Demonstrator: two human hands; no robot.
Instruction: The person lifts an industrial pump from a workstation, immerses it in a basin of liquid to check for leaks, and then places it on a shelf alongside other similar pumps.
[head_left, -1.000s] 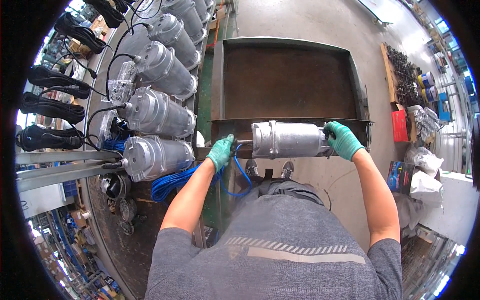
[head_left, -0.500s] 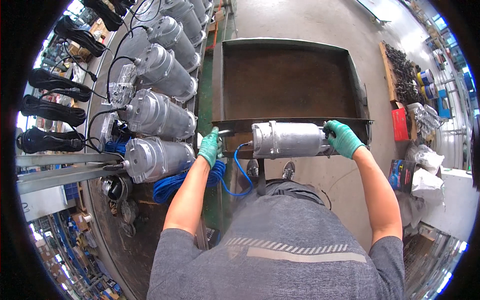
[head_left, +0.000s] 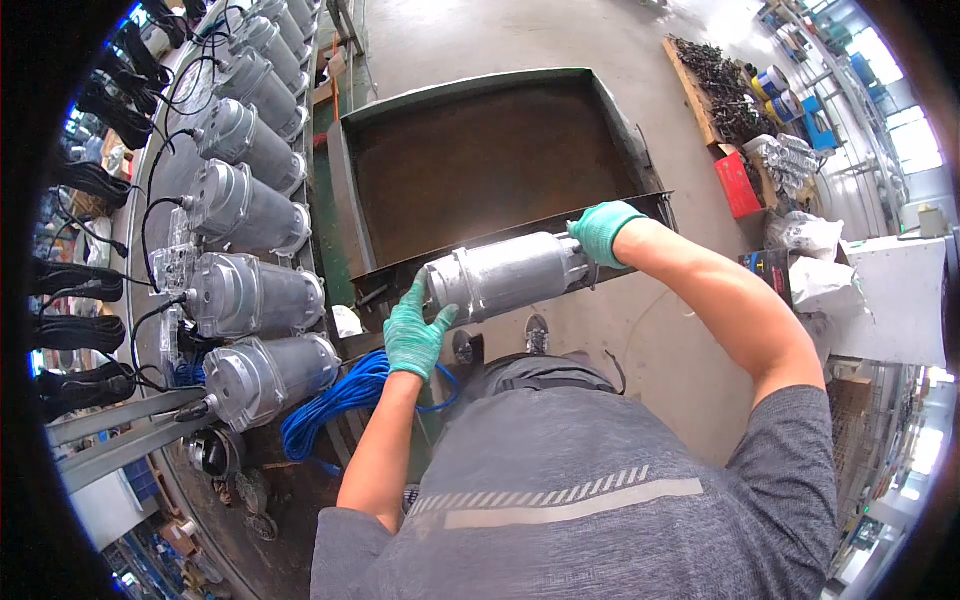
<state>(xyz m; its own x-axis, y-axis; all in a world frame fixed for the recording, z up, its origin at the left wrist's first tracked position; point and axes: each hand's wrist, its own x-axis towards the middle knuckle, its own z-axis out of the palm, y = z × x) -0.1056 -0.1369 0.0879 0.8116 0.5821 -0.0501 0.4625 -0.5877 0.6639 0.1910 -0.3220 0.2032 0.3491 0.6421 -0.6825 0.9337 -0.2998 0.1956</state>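
Observation:
A silver cylindrical motor (head_left: 510, 272) lies across the near edge of a dark metal tray (head_left: 345, 205), its right end tilted slightly away from me. My left hand (head_left: 415, 335), in a green glove, is cupped round the motor's left end, thumb on the near side and fingers up along the end face. With the same kind of glove, my right hand (head_left: 603, 232) is closed on the right end, where the fingertips are partly hidden. A coil of blue cable (head_left: 335, 405) lies left of my left forearm; one strand runs behind my left wrist toward the motor.
On my left, a bench carries a row of similar silver motors (head_left: 265, 375) with black cables in bundles (head_left: 80, 335). To the right stand a red box (head_left: 737, 185), white bags (head_left: 822, 285) and a wooden pallet of dark parts (head_left: 715, 95). My shoes (head_left: 537, 333) show below the motor.
My left hand has come from a bar at the tray's left corner onto the motor's left end. The motor has turned from level to slanted. The whole view has shifted and rotated.

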